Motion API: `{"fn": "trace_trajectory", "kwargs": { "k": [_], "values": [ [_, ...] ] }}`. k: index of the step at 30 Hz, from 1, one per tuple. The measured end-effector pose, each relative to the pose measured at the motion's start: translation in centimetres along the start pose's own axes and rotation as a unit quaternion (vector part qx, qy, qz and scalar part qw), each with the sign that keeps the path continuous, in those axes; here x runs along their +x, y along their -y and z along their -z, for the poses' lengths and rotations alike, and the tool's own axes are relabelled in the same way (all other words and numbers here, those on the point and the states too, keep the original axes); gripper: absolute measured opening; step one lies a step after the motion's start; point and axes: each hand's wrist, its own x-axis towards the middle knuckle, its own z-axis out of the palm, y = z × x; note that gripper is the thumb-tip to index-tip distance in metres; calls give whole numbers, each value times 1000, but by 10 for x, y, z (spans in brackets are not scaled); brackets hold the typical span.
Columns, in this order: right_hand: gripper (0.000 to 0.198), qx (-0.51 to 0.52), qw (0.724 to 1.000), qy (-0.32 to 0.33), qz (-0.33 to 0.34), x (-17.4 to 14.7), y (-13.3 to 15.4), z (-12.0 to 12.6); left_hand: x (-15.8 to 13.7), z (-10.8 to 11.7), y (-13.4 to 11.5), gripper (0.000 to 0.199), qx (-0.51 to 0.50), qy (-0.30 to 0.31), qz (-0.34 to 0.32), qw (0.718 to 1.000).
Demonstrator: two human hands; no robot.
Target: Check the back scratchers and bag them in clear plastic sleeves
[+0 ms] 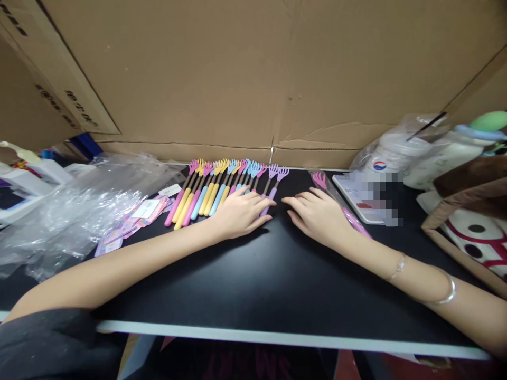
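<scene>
Left hand [242, 211]: We laid its fingers loosely extended over the right part of the row, unclenched; whether they pressed on any handle, we could not tell.
Right hand [319, 214]: We curved its fingers just right of the left fingertips, relaxed, with nothing visible in their grasp.
Scratchers [209, 200]: They lay side by side beneath the left fingers and out to their left, clawed heads beyond. A hard sideways push, we judged, could have ridden one rounded grip over the next, or crossed the claws.
Sleeved scratcher [319, 181]: It lay in clear plastic along the far side of the right fingers, partly hidden. A careless swing of that hand could have knocked it askew, the wrapper looking slick.
Phone [358, 192]: It lay right of the right fingers, past the sleeved scratcher; the same swing could have shoved it.
Cup [396, 153]: It stood farther right of those fingers. A knock could have tipped it and, if it held drink, wet the table [257, 279].
Cards [119, 232]: They lay left of the left fingers, beside the clear bags [99, 200]. Our left forearm, close by, could have scattered them.
</scene>
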Motion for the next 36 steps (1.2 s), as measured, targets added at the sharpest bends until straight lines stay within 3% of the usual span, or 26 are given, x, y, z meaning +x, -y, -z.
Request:
{"fn": "trace_trajectory", "kwargs": {
  "k": [9,25,28,31,36],
  "values": [
    [42,85,996,-5,33,-5,8,-17,-3,-6,-6,37,-5,-9,-19,1000],
    [31,66,996,-7,59,-4,4,-15,-1,-3,4,33,27,15,18,999],
    [30,55,996,-13,65,-4,4,-16,-1,11,10,36,40,47,5,998],
    [29,51,996,-31,71,-5,3,-17,-5,39,24,39,64,96,12,993],
    [27,48,995,-49,76,-6,3,-19,-44,94,68,50,105,160,132,973]
  ]
}}
